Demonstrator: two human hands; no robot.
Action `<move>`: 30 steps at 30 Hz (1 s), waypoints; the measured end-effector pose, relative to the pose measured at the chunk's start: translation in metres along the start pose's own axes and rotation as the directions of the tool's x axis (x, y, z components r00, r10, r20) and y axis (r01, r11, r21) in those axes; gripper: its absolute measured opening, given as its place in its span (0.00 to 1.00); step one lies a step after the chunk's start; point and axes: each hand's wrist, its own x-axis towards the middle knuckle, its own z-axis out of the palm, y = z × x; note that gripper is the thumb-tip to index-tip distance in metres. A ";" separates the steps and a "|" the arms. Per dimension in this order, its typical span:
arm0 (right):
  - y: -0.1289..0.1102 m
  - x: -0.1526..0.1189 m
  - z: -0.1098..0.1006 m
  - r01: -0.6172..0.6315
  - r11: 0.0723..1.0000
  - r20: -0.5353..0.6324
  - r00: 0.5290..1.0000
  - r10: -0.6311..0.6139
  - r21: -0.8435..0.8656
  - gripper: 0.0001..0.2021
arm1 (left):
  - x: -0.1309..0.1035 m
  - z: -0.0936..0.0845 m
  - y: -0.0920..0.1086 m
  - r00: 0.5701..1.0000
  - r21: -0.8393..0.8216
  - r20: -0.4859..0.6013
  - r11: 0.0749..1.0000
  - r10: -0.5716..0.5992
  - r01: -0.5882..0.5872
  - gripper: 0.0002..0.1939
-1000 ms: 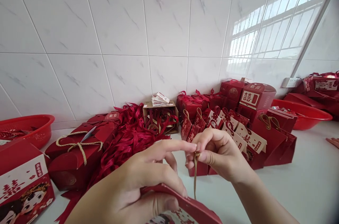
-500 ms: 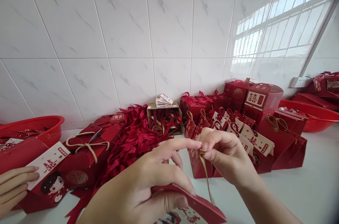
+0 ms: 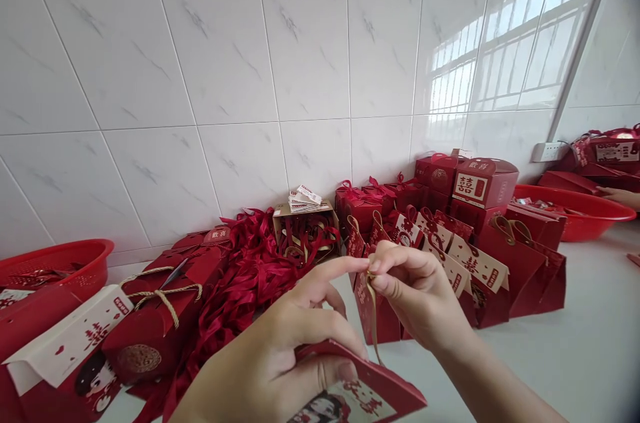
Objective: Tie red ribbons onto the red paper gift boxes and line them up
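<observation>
My left hand (image 3: 295, 336) holds a red gift bag (image 3: 390, 386) with a cream printed panel, pinched between thumb and fingers at the lower middle. Its index finger reaches out to the fingertips of my right hand (image 3: 415, 290). Between its thumb and index finger, my right hand pinches a thin gold ribbon (image 3: 374, 326), which hangs down to the top edge of the bag. The pinched end is mostly hidden by the fingers.
Red ribbons (image 3: 250, 263) are heaped behind my left hand, beside an open box (image 3: 305, 236). Finished-looking bags (image 3: 520, 276) stand right, before stacked boxes (image 3: 480, 190). Red baskets (image 3: 95, 273) lie at both sides. Another person's hand shows at the far right edge.
The view has shifted up and to the right. The other person's hand at the left has gone from view, and a hand now shows at the far right. My hands keep the same grips.
</observation>
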 end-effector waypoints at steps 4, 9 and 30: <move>0.002 0.002 -0.002 -0.036 0.999 -0.021 0.999 0.036 -0.010 0.03 | 0.004 -0.002 0.002 1.000 0.053 -0.007 0.998 0.014 -0.014 0.05; 0.001 -0.002 -0.001 0.077 0.990 -0.062 0.995 -0.084 -0.118 0.02 | 0.005 0.002 -0.001 1.000 -0.024 0.029 1.000 0.005 -0.004 0.07; -0.016 -0.002 -0.004 0.252 0.821 -0.003 0.955 -0.295 -0.512 0.07 | 0.016 0.018 -0.021 0.997 -0.264 -0.044 0.962 0.058 -0.068 0.05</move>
